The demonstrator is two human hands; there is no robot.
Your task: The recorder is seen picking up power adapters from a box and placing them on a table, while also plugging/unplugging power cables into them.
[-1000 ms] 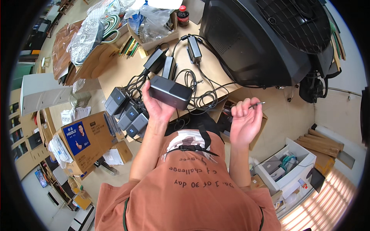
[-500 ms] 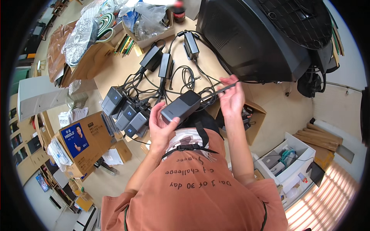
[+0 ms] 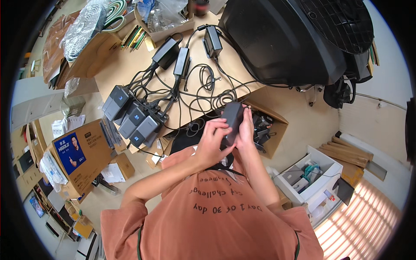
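Note:
A dark grey power bank (image 3: 233, 117) stands tilted between my two hands, just off the table's near edge. My left hand (image 3: 212, 141) is closed on its left side, fingers bent over its face. My right hand (image 3: 245, 130) wraps its right side, partly hidden behind it. At the table's left corner sit several similar grey power banks (image 3: 144, 126) with small lit displays, cables plugged among them. Black power adapters (image 3: 165, 53) stand farther back, their cords (image 3: 208, 80) running in loops over the wooden table (image 3: 130, 65).
A large black monitor-like casing (image 3: 281, 47) fills the far right. Below the table's right edge an open cardboard box (image 3: 279, 134) holds dark items. A printed carton (image 3: 93, 147) stands at left, a white drawer (image 3: 310, 175) at right. Pencils (image 3: 135, 38) lie near bagged parts (image 3: 167, 19).
The power bank has moved right and turned more upright, from my left hand into both hands. My right hand has come down to it; the thin dark strip it held no longer shows.

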